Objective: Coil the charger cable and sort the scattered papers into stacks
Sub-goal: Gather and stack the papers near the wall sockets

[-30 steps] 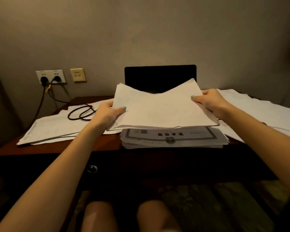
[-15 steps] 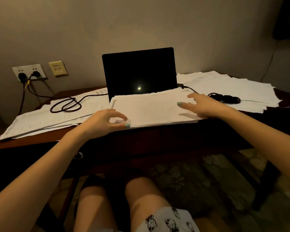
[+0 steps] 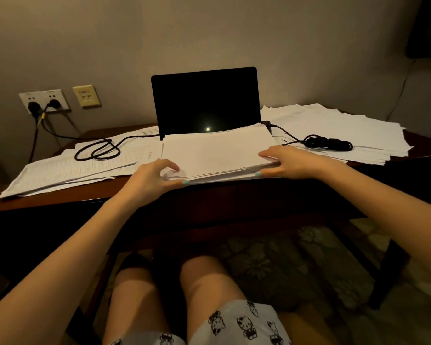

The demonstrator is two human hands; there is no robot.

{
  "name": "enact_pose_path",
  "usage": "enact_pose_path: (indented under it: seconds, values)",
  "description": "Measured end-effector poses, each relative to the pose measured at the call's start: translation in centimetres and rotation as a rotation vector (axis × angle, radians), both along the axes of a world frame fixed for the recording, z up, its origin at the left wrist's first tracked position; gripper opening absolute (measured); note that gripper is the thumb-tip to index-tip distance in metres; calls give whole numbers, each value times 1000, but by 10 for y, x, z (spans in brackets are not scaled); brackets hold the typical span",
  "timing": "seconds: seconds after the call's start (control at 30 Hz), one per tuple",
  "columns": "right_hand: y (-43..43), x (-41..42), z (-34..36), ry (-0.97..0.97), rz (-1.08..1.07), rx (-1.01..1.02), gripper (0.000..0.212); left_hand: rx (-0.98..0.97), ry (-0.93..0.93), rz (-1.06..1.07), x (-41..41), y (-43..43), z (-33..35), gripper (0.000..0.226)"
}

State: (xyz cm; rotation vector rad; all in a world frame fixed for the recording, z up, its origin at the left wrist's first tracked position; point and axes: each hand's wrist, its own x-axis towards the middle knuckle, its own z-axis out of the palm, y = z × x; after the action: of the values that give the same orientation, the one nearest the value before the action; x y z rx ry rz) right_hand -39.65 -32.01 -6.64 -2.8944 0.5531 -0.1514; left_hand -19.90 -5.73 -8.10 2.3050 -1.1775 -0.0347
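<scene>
Closing left hand (image 3: 152,180), right hand (image 3: 292,162) on stack (image 3: 217,153).

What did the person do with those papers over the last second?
The sheaf that both hands held up a second ago has been laid on the stack in front of the laptop. The hands let go briefly. Now the left hand and right hand pinch the stack's near corners. The cables and side papers lie as before.
</scene>
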Motion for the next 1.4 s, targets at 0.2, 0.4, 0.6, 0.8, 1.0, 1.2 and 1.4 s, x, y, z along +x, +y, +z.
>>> enact_pose_path:
  seconds: [0.2,0.4,0.6,0.8,1.0,1.2,1.4]
  values:
    - [12,12,7,-12,7,-127,68,-54,49,-7,14,7,0,49]
    - [59,95,24,-179,202,-20,52,-230,23,271,69,42,8,36]
    - [111,211,28,-321,234,16,40,-93,-37,707,145,103,-6,44]
    - [132,318,26,-15,279,-42,55,162,-25,1052,194,154,-6,72]
    - [126,398,13,112,225,-44,67,214,18,1136,228,186,-13,90]
    - [112,436,8,251,97,-76,92,162,220,1118,264,189,-7,99]
    - [102,452,9,307,60,83,78,45,207,1112,281,197,-17,54]
